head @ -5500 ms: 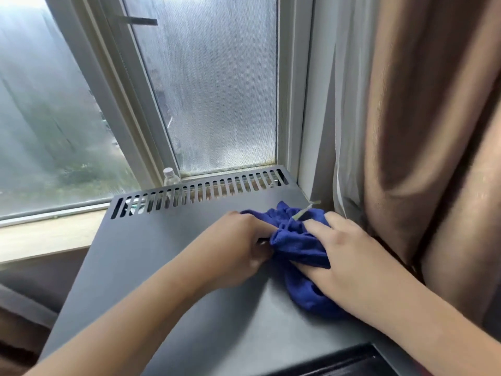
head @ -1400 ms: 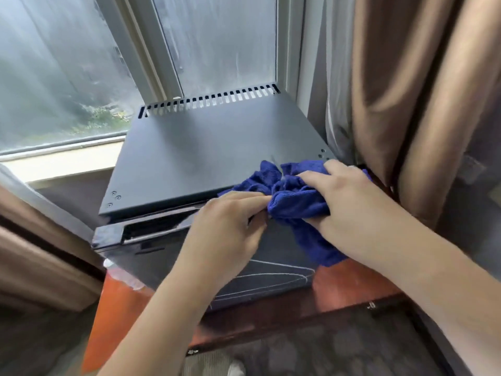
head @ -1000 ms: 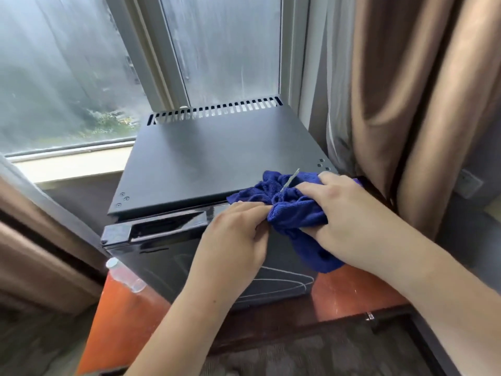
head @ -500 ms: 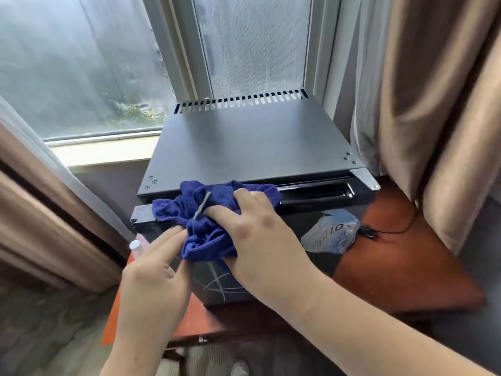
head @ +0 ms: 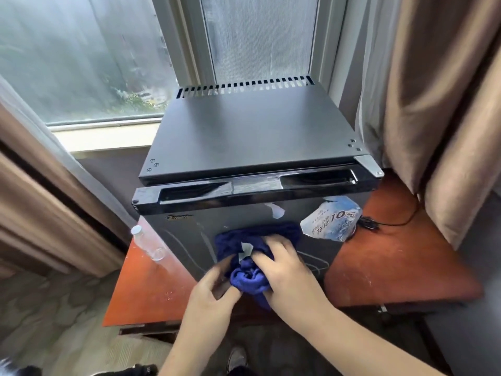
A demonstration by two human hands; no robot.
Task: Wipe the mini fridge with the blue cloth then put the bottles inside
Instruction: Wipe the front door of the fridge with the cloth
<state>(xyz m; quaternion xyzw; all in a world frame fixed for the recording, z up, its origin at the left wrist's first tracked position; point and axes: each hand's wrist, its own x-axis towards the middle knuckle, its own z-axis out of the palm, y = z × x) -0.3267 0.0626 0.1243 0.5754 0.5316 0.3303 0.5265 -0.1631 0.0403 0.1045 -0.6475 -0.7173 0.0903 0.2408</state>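
Right hand is clutching the blue cloth against the mini fridge door. Left hand touches it too; I can't tell its grip.

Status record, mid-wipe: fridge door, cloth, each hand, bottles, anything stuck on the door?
mini fridge: on the table, by the window
door: shut
blue cloth: bunched against the door front
right hand: fingers curled over the cloth, pressing it to the door
left hand: at the cloth's lower bunch; blurred, grip unclear
bottle: one in view, clear, on the table left of the fridge, not inside
label: marked "10", stuck on the door's upper right
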